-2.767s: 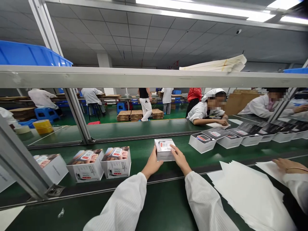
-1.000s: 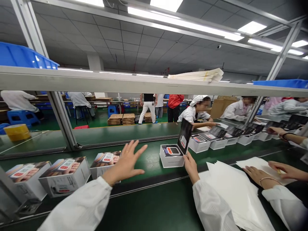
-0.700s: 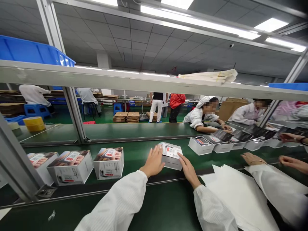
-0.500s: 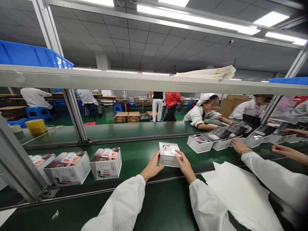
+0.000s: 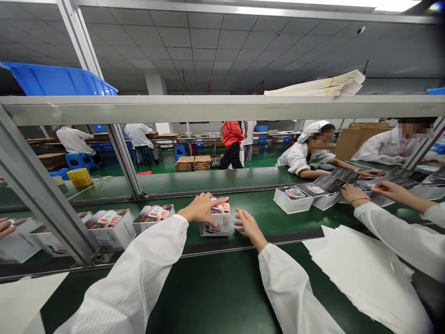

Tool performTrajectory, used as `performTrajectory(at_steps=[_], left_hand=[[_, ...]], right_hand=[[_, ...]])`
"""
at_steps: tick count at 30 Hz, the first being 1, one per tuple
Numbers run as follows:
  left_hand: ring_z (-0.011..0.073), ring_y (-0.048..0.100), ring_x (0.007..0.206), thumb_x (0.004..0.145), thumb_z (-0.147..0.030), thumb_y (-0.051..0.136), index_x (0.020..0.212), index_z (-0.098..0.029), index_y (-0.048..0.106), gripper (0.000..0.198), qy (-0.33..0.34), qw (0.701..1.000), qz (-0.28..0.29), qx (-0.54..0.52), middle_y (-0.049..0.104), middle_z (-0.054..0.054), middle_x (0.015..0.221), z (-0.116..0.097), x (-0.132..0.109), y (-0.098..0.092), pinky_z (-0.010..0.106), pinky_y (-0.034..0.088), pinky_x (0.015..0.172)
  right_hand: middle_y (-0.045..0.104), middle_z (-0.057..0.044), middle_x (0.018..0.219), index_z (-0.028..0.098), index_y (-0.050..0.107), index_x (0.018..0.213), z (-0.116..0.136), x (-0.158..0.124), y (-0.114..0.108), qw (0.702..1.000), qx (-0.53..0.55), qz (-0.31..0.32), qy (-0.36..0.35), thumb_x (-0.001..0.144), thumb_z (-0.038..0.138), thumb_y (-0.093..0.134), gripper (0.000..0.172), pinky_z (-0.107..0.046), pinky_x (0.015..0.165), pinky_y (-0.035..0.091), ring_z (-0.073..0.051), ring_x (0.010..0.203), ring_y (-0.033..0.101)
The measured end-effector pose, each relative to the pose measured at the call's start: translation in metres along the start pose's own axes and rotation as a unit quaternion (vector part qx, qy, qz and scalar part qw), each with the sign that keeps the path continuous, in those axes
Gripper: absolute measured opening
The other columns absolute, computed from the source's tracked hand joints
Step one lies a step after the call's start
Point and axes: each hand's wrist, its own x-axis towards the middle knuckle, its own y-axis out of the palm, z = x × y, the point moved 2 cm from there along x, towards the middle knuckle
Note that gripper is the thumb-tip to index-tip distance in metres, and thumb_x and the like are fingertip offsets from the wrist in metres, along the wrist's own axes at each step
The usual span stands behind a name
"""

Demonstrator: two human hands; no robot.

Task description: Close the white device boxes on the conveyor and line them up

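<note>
A closed white product box with a printed picture on its lid sits on the green conveyor belt. My left hand lies flat over the lid with fingers spread, pressing on it. My right hand is beside the box's right side, fingers stretched out and touching it. To the left stand more closed boxes of the same kind. To the right is an opened box showing a device inside.
A co-worker's hands handle dark leaflets over opened boxes at the right. White paper sheets lie at the near right. A slanted metal post and overhead shelf rail cross the view. Other people work behind.
The box that stood open with its lid up a second ago is now closed and set down flat further left on the belt. My left hand moved on top of it.
</note>
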Motion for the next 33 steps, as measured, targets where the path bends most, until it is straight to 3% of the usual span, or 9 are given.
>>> performTrajectory(at_steps=[6, 10, 14, 16, 20, 22, 24, 27, 33], left_hand=[[0.0366, 0.048, 0.115, 0.07, -0.059, 0.078, 0.154, -0.041, 0.018, 0.104, -0.055, 0.996, 0.059, -0.025, 0.049, 0.012, 0.13, 0.032, -0.03, 0.014, 0.043, 0.04, 0.093], [0.0421, 0.039, 0.129, 0.071, -0.052, 0.079, 0.154, -0.039, 0.02, 0.103, -0.065, 0.996, 0.053, -0.012, 0.041, 0.015, 0.144, 0.034, -0.043, 0.012, 0.055, 0.033, 0.102], [0.0463, 0.006, 0.145, 0.069, -0.049, 0.082, 0.152, -0.033, 0.03, 0.099, -0.061, 0.992, -0.098, 0.044, 0.016, 0.014, 0.16, -0.007, -0.058, 0.018, 0.066, 0.008, 0.112], [0.0422, 0.004, 0.147, 0.078, -0.044, 0.075, 0.151, -0.035, 0.032, 0.085, -0.015, 0.988, -0.153, 0.022, 0.01, 0.011, 0.162, -0.041, -0.066, 0.04, 0.064, 0.01, 0.114], [0.0379, 0.024, 0.144, 0.086, -0.058, 0.063, 0.152, -0.037, 0.026, 0.079, 0.136, 0.983, -0.104, -0.06, 0.021, 0.01, 0.16, -0.095, -0.068, 0.118, 0.06, 0.024, 0.114], [0.035, 0.032, 0.142, 0.093, -0.06, 0.053, 0.151, -0.039, 0.03, 0.066, 0.159, 0.98, -0.088, -0.079, 0.03, 0.009, 0.157, -0.104, -0.063, 0.153, 0.056, 0.03, 0.113], [0.034, 0.033, 0.141, 0.096, -0.058, 0.048, 0.15, -0.039, 0.032, 0.059, 0.152, 0.98, -0.092, -0.086, 0.035, 0.009, 0.155, -0.105, -0.059, 0.174, 0.055, 0.031, 0.113], [0.0345, 0.033, 0.141, 0.096, -0.06, 0.048, 0.15, -0.037, 0.034, 0.06, 0.146, 0.98, -0.105, -0.087, 0.035, 0.01, 0.154, -0.102, -0.057, 0.182, 0.055, 0.03, 0.113], [0.0348, 0.027, 0.143, 0.095, -0.063, 0.046, 0.15, -0.034, 0.034, 0.063, 0.149, 0.978, -0.079, -0.123, 0.031, 0.012, 0.156, -0.105, -0.062, 0.165, 0.056, 0.026, 0.114]], right_hand=[[0.071, -0.012, 0.104, 0.017, 0.067, 0.109, -0.021, -0.021, -0.024, 0.996, -0.035, -0.038, -0.067, 0.081, 0.061, 0.055, 0.053, -0.034, 0.069, 0.054, -0.023, 0.079, 0.07], [0.073, -0.012, 0.098, 0.016, 0.069, 0.103, -0.025, -0.031, -0.03, 0.994, -0.005, -0.052, -0.099, 0.078, 0.064, 0.059, 0.056, -0.036, 0.069, 0.054, -0.023, 0.074, 0.069], [0.074, -0.011, 0.092, 0.016, 0.072, 0.099, -0.024, -0.033, -0.03, 0.993, 0.007, -0.058, -0.107, 0.076, 0.066, 0.062, 0.056, -0.036, 0.068, 0.054, -0.023, 0.071, 0.068], [0.074, -0.011, 0.091, 0.017, 0.073, 0.097, -0.026, -0.031, -0.031, 0.993, 0.016, -0.056, -0.102, 0.076, 0.067, 0.063, 0.055, -0.035, 0.068, 0.055, -0.023, 0.07, 0.068], [0.074, -0.011, 0.089, 0.018, 0.075, 0.093, -0.03, -0.029, -0.034, 0.993, 0.029, -0.059, -0.098, 0.072, 0.068, 0.066, 0.055, -0.036, 0.067, 0.056, -0.024, 0.07, 0.069], [0.074, -0.01, 0.089, 0.019, 0.075, 0.093, -0.031, -0.03, -0.036, 0.993, 0.024, -0.06, -0.096, 0.071, 0.069, 0.066, 0.055, -0.036, 0.067, 0.056, -0.024, 0.07, 0.069], [0.074, -0.01, 0.089, 0.019, 0.075, 0.093, -0.031, -0.03, -0.036, 0.994, 0.012, -0.059, -0.093, 0.071, 0.069, 0.066, 0.056, -0.036, 0.068, 0.056, -0.025, 0.071, 0.069], [0.074, -0.01, 0.087, 0.018, 0.075, 0.094, -0.032, -0.031, -0.036, 0.995, -0.004, -0.056, -0.086, 0.069, 0.07, 0.066, 0.058, -0.036, 0.067, 0.056, -0.024, 0.07, 0.068], [0.074, -0.011, 0.088, 0.018, 0.075, 0.094, -0.033, -0.03, -0.036, 0.996, -0.014, -0.046, -0.08, 0.069, 0.068, 0.067, 0.057, -0.036, 0.068, 0.055, -0.024, 0.07, 0.068]])
